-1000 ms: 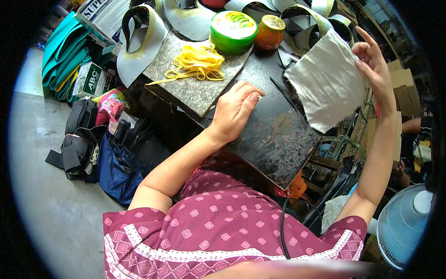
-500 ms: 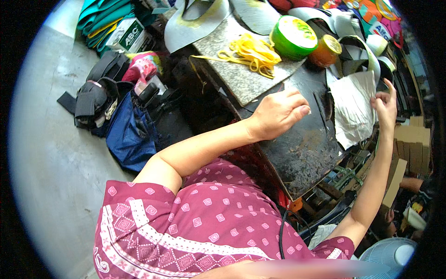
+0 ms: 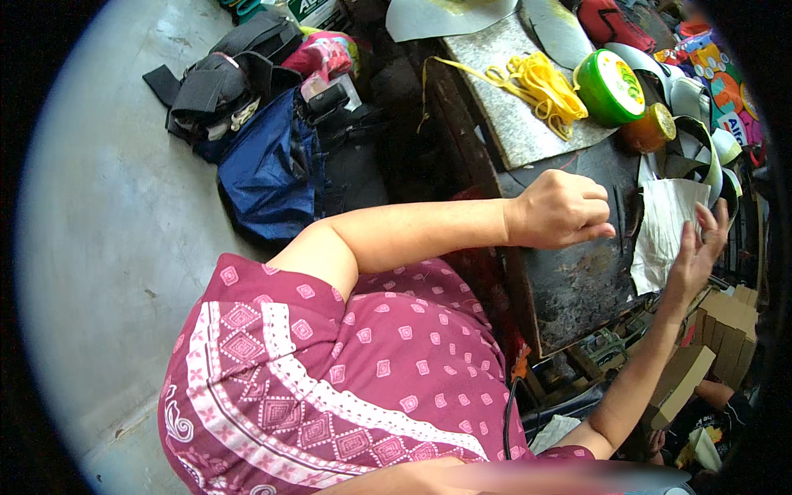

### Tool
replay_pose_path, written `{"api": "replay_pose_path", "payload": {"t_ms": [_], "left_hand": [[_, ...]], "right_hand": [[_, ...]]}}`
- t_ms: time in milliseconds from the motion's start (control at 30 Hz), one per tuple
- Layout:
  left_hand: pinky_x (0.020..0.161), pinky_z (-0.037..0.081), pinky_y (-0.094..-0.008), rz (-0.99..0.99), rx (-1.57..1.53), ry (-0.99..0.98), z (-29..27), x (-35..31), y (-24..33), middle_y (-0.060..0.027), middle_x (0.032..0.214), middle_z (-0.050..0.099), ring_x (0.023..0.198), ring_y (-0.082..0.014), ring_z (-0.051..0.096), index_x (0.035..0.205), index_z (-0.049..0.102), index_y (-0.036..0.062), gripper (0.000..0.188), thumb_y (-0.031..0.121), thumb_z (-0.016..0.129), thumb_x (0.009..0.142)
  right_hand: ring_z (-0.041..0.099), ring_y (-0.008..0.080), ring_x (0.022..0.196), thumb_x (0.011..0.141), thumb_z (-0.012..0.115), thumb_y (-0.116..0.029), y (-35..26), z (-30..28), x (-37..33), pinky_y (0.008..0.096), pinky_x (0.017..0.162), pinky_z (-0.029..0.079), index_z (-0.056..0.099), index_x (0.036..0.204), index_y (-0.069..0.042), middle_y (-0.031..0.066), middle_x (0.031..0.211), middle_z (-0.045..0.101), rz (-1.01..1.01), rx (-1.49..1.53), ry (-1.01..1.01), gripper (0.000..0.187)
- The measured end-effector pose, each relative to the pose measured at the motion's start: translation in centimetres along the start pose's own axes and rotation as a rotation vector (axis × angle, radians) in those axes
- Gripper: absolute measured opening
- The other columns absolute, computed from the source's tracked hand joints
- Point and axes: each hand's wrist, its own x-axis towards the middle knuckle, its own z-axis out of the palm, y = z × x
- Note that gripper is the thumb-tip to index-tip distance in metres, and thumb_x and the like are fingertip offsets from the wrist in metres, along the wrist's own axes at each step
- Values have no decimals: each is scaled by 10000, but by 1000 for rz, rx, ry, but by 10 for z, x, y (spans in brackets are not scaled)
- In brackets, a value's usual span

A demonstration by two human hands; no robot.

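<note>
My left hand (image 3: 563, 211) is closed in a fist above the dark, stained tabletop (image 3: 577, 285); whatever its fingers may hold is hidden. My right hand (image 3: 697, 252) is open, its fingers apart, beside the right edge of a creased white sheet (image 3: 667, 227) that could be cloth or paper. Whether the fingers touch the sheet I cannot tell. A thin dark tool (image 3: 620, 204) lies between my left hand and the sheet. Beyond my left hand, a tangle of yellow tape or ribbon (image 3: 544, 89) lies on a speckled stone slab (image 3: 516, 136).
A green round tub (image 3: 610, 89) and an orange-brown jar (image 3: 649, 129) stand right of the ribbon. Pale curved pieces (image 3: 450, 18) lie at the back. Blue and black bags (image 3: 272, 169) rest at the left on the grey floor. Cardboard boxes (image 3: 726, 326) and a person's arm (image 3: 716, 394) are at the lower right.
The view has shifted, so the table sits farther right in the picture. My right hand's fingers have spread, and it is nearer the sheet's lower right. My left hand stays closed, now nearer the sheet.
</note>
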Motion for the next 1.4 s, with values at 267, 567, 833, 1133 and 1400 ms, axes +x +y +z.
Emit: {"api": "replay_pose_path", "payload": {"t_ms": [267, 567, 833, 1133, 1400], "left_hand": [[471, 433, -316, 234, 22, -85, -37, -30, 32, -18, 696, 487, 595, -197, 533, 613, 431, 128, 447, 413, 738, 769], [857, 472, -378, -373, 266, 358, -124, -58, -28, -157, 1119, 529, 1027, -311, 520, 1127, 554, 31, 360, 42, 677, 788], [844, 474, -371, -137, 808, 152, -177, -37, -70, -51, 937, 585, 941, -264, 533, 920, 703, 83, 180, 97, 743, 746], [850, 499, -355, -30, 814, 80, -155, -16, -69, -69, 959, 614, 942, -258, 561, 935, 703, 83, 180, 81, 715, 755], [978, 466, -411, -53, 694, -11, -154, -24, -84, -166, 1145, 586, 1052, -352, 572, 1204, 542, 56, 463, -4, 592, 748]], "right_hand": [[516, 285, 1206, 1008, 450, -443, -73, 48, -95, 398, 1024, 389, 492, 1375, -12, 159, 1304, 563, 8, 238, -288, 568], [529, 330, 1211, 1020, 458, -358, -63, 51, -106, 448, 1051, 387, 376, 1440, -43, 187, 1324, 548, -49, 215, -232, 532], [539, 326, 1210, 1019, 457, -370, -61, 53, -108, 438, 1063, 385, 383, 1442, -33, 198, 1348, 533, -36, 202, -229, 546], [543, 312, 1217, 1014, 474, -366, -55, 56, -114, 430, 1063, 394, 374, 1460, -33, 197, 1383, 518, -32, 236, -154, 566], [589, 253, 1097, 995, 513, -372, -67, 63, -104, 419, 1019, 413, 324, 1493, -41, 180, 1365, 501, 5, 369, -88, 627]]}}
